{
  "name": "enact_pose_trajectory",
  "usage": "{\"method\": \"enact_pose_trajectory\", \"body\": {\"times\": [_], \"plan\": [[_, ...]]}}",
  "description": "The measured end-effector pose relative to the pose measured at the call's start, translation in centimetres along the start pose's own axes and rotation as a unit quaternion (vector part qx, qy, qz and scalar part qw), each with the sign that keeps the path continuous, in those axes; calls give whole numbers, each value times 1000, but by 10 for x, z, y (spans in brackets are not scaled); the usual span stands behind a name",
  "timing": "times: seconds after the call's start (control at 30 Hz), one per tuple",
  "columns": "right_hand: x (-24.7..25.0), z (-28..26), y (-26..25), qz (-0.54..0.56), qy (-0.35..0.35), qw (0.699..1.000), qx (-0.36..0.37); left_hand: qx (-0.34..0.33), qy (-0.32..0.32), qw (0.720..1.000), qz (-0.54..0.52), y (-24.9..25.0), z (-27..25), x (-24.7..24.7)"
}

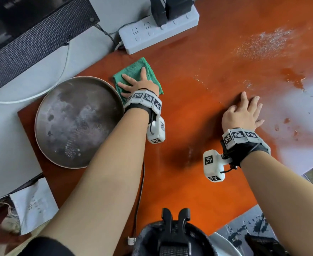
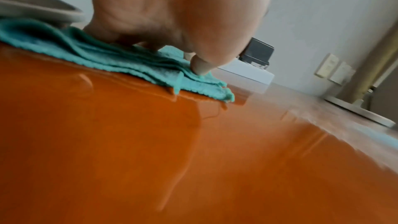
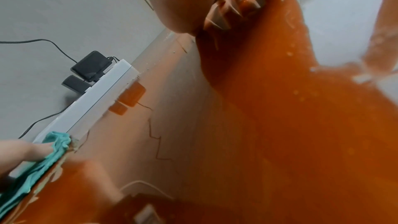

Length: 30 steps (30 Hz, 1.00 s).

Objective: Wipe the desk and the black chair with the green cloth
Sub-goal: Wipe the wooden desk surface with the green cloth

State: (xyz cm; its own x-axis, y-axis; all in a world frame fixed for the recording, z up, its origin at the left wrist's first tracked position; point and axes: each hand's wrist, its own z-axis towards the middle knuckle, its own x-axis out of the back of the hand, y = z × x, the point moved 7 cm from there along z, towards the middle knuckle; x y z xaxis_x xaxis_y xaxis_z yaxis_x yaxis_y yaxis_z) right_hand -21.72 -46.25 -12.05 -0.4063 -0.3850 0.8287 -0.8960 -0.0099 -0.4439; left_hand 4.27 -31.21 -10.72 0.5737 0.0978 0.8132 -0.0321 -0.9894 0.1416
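Note:
A folded green cloth (image 1: pixel 135 71) lies on the glossy orange desk (image 1: pixel 198 74), just right of a round plate. My left hand (image 1: pixel 135 83) presses flat on the cloth with fingers spread. In the left wrist view the cloth (image 2: pixel 120 60) is layered under the thumb (image 2: pixel 201 67). My right hand (image 1: pixel 244 111) rests flat on bare desk to the right, holding nothing. The right wrist view shows the cloth (image 3: pixel 32 173) at the lower left and the desk (image 3: pixel 280 134). White dust (image 1: pixel 268 43) speckles the far right of the desk. The black chair is not clearly visible.
A large brown round plate (image 1: pixel 78 122) sits at the desk's left end, touching the cloth's edge. A white power strip (image 1: pixel 157 30) with black adapters (image 1: pixel 170 8) lies behind the cloth. A dark monitor (image 1: pixel 31 34) stands at the back left.

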Motion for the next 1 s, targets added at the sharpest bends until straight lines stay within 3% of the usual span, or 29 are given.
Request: {"method": "enact_pose_trajectory", "body": {"times": [0.13,0.3,0.87,1.0], "plan": [[0,0,-1,-7,8,1000,0,39,2,997,-62,2,13,11],[0,1,-1,-9,13,1000,-1,75,22,995,-63,-2,30,16],[2,1,-2,-10,20,1000,-7,112,58,989,-77,-4,68,47],[2,1,-2,-9,27,1000,-8,98,41,993,-59,-4,68,47]]}}
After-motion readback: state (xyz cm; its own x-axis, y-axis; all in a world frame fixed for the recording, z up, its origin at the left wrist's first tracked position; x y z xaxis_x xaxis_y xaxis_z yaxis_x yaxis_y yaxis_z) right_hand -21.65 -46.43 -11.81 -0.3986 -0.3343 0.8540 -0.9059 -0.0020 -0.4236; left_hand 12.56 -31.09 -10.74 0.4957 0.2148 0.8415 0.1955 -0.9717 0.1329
